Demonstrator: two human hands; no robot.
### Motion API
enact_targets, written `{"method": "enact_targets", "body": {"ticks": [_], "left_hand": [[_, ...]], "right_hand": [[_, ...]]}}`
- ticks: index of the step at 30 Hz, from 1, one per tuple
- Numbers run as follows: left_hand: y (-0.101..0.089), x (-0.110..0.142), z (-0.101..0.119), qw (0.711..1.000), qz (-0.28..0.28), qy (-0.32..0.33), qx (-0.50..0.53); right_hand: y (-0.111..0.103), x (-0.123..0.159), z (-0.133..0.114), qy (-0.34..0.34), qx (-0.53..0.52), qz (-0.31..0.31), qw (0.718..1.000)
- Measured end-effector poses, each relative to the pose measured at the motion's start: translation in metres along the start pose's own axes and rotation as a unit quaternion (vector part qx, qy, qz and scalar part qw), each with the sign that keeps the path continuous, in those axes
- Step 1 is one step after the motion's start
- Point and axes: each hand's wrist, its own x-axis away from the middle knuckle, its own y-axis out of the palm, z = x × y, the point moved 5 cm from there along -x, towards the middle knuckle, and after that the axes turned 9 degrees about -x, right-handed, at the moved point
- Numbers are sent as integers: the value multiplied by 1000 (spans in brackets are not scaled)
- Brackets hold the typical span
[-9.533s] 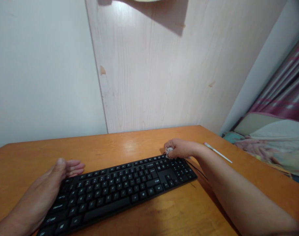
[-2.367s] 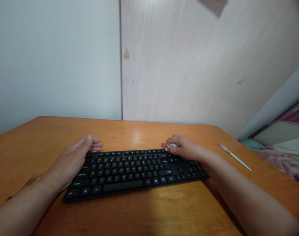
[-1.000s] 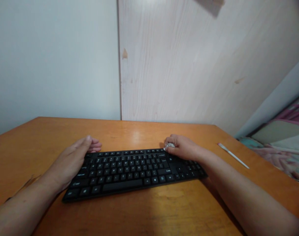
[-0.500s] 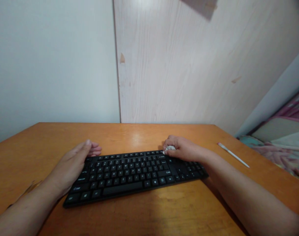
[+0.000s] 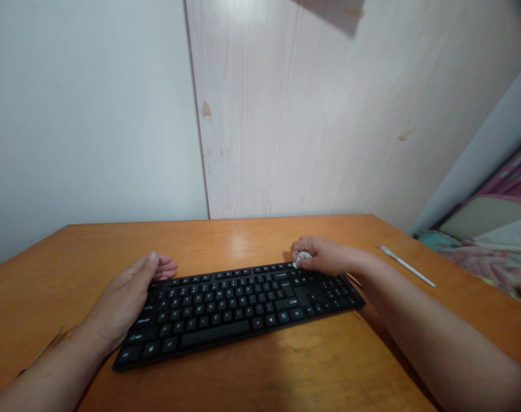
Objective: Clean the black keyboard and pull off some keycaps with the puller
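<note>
Lower centre: keyboard (image 5: 226,309) noted as black, keys lettered in white. Counter (image 5: 226,377), across the lower frame, coloured orange-brown, faintly grained. Wad (image 5: 303,257), right of centre: whitish, mottled grey. Brush (image 5: 408,266), right: white handle, tip tinged pinkish red. Upper left, wall (image 5: 88,114) toned pale blue-grey. Upper centre, panel (image 5: 286,126) finely streaked off-white, marked with tan patches. Far right, bedding (image 5: 470,266) patterned in teal, white, dusty pink.

From where I stand, the keyboard (image 5: 217,323) looks like matt plastic, the wad (image 5: 303,257) like crumpled paper or cloth, I can't tell which; the tabletop (image 5: 226,380) seems smooth, glossy wood, the panel (image 5: 286,126) wood-grained with a soft sheen.
</note>
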Motion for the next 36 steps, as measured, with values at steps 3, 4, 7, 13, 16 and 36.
{"method": "enact_targets", "body": {"ticks": [3, 4, 7, 13, 16, 36], "left_hand": [[-1, 0, 0, 1000, 0, -3, -9], [-1, 0, 0, 1000, 1, -2, -13], [-1, 0, 0, 1000, 1, 2, -13], [0, 1, 1, 1000, 6, -8, 0], [-1, 0, 0, 1000, 15, -6, 0], [-1, -5, -8, 1000, 8, -3, 24]], "right_hand": [[1, 0, 5, 43, -38, -3, 998], [1, 0, 7, 56, -54, -4, 997], [0, 2, 10, 77, -78, -8, 994], [-17, 9, 30, 130, -37, 27, 990], [-20, 10, 32, 138, -81, 30, 987], [-15, 7, 21, 98, -74, 30, 992]]}}
